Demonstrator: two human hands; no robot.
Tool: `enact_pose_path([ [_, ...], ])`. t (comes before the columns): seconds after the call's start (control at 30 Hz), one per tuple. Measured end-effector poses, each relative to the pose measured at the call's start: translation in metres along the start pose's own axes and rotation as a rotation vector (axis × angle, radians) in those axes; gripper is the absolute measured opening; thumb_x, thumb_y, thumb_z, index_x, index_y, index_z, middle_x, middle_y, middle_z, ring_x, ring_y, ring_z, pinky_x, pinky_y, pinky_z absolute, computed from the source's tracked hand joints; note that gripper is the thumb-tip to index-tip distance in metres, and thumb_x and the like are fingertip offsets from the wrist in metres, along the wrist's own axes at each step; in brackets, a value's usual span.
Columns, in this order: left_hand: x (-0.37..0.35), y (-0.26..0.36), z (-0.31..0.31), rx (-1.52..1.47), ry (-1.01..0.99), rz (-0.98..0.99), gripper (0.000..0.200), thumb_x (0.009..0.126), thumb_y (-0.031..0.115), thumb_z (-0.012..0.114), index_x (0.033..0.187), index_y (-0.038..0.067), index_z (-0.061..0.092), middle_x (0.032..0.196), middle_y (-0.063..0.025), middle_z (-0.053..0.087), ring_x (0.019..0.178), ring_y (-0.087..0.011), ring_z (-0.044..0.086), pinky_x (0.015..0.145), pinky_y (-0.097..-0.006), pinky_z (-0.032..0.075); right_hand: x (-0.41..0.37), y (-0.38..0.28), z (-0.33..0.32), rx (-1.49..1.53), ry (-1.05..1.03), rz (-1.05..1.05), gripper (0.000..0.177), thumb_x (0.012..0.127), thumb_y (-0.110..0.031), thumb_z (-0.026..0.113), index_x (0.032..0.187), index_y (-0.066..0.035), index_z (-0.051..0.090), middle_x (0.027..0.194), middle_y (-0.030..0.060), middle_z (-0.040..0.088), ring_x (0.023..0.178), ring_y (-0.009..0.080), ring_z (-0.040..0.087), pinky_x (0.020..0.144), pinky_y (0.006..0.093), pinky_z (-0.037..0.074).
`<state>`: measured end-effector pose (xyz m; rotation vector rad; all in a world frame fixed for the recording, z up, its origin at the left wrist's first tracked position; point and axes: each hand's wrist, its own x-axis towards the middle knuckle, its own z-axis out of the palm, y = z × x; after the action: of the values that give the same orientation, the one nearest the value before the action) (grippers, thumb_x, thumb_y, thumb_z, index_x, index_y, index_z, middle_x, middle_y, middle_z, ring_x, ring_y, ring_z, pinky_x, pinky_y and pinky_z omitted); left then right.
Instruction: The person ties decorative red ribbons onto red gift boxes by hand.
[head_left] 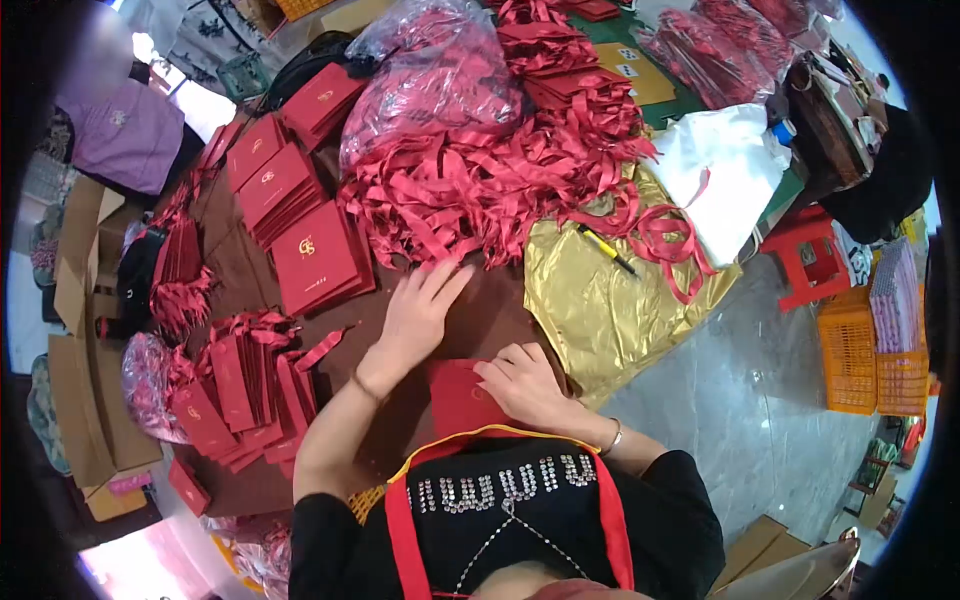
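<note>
Ribbons (500,180) lie heaped at the far side of the worktop (500,320). Your left hand (420,312) lies flat and open just short of that heap, fingers spread, holding nothing. Your right hand (525,385) is nearer you than the heap, fingers bent onto the edge of a flat red bag (455,400). You cannot tell whether it pinches or only presses. Bag stacks (310,255) lie left of the heap, and gold sheet (600,310) right of it.
</note>
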<state>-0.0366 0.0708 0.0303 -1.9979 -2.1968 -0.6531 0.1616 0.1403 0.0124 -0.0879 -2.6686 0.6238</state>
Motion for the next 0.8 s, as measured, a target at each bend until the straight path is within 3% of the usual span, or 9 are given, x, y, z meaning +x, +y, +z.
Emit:
enact_pose_path([
  [0.1,0.018,-0.018,0.026,0.174,-0.061,0.085,0.042,0.075,0.003,0.05,0.115,0.009,0.057,0.12,-0.0109,0.051,0.095,-0.0307,0.053,0.081,-0.042,0.046,0.001,-0.003,0.004,-0.022,0.023,0.0,0.016,0.075,-0.015,0.059,0.089,-0.008,0.06,0.074,0.0015,0.058,0.078,0.0186,0.051,0.071,0.0334,0.035],
  [0.2,0.017,-0.036,0.054,0.13,-0.188,0.066,0.042,0.074,0.004,0.051,0.116,0.01,0.057,0.118,-0.0101,0.05,0.093,-0.0308,0.052,0.081,-0.0428,0.046,0.001,0.006,-0.003,0.108,0.034,0.069,0.02,0.074,-0.018,0.063,0.092,-0.008,0.061,0.077,0.0037,0.061,0.08,0.0212,0.054,0.073,0.0342,0.038],
  [0.27,0.011,-0.044,0.062,0.156,-0.124,0.102,0.043,0.074,0.004,0.052,0.115,0.01,0.057,0.112,-0.0099,0.051,0.092,-0.03,0.052,0.08,-0.042,0.046,-0.004,0.018,-0.002,0.217,-0.12,0.207,0.025,0.075,-0.023,0.066,0.095,-0.008,0.062,0.081,0.0069,0.064,0.081,0.025,0.057,0.073,0.0362,0.043],
  [0.47,0.02,-0.036,0.024,0.073,0.025,0.064,0.036,0.073,0.003,0.053,0.108,0.008,0.06,0.092,-0.0094,0.058,0.084,-0.0278,0.057,0.073,-0.0394,0.048,0.003,0.029,-0.018,0.276,-0.287,0.254,0.029,0.081,-0.026,0.063,0.103,-0.007,0.058,0.086,0.0157,0.065,0.083,0.0346,0.062,0.071,0.0447,0.048],
  [0.57,0.038,-0.028,-0.029,0.047,0.376,0.08,0.021,0.077,0.002,0.055,0.095,0.005,0.065,0.082,-0.0085,0.062,0.078,-0.0263,0.058,0.07,-0.0368,0.047,0.006,0.028,-0.009,0.307,-0.323,0.224,0.029,0.081,-0.023,0.062,0.104,-0.007,0.057,0.088,0.0172,0.065,0.084,0.0362,0.062,0.072,0.0452,0.049],
  [0.63,0.042,-0.015,-0.076,0.005,0.514,-0.022,0.014,0.082,-0.001,0.057,0.093,0.003,0.064,0.082,-0.0091,0.06,0.078,-0.0258,0.056,0.072,-0.0337,0.044,0.009,0.026,-0.006,0.354,-0.302,0.237,0.03,0.081,-0.023,0.063,0.107,-0.007,0.057,0.089,0.0175,0.065,0.084,0.0361,0.062,0.072,0.0453,0.049],
  [0.7,0.031,-0.014,-0.105,-0.196,0.651,-0.209,0.017,0.086,-0.005,0.054,0.101,-0.001,0.06,0.097,-0.0078,0.058,0.088,-0.0176,0.057,0.08,-0.0291,0.048,0.012,0.026,-0.005,0.402,-0.285,0.248,0.032,0.081,-0.022,0.063,0.109,-0.007,0.056,0.09,0.0177,0.065,0.085,0.036,0.062,0.073,0.0454,0.049],
  [0.73,0.026,-0.013,-0.116,-0.416,0.745,-0.341,0.022,0.082,-0.005,0.059,0.103,0.0,0.061,0.103,-0.0082,0.059,0.094,-0.02,0.055,0.085,-0.0311,0.045,0.012,0.025,-0.005,0.382,-0.309,0.269,0.034,0.08,-0.022,0.063,0.11,-0.007,0.056,0.093,0.0174,0.065,0.087,0.0356,0.062,0.074,0.0448,0.049],
  [0.8,0.009,-0.015,-0.136,-0.636,0.916,-0.471,0.035,0.086,-0.006,0.052,0.121,-0.005,0.052,0.111,-0.0102,0.058,0.099,-0.0189,0.056,0.091,-0.0313,0.044,0.014,0.028,-0.002,0.37,-0.348,0.28,0.036,0.08,-0.023,0.064,0.112,-0.007,0.056,0.095,0.0171,0.065,0.088,0.0352,0.062,0.075,0.0442,0.05],
])
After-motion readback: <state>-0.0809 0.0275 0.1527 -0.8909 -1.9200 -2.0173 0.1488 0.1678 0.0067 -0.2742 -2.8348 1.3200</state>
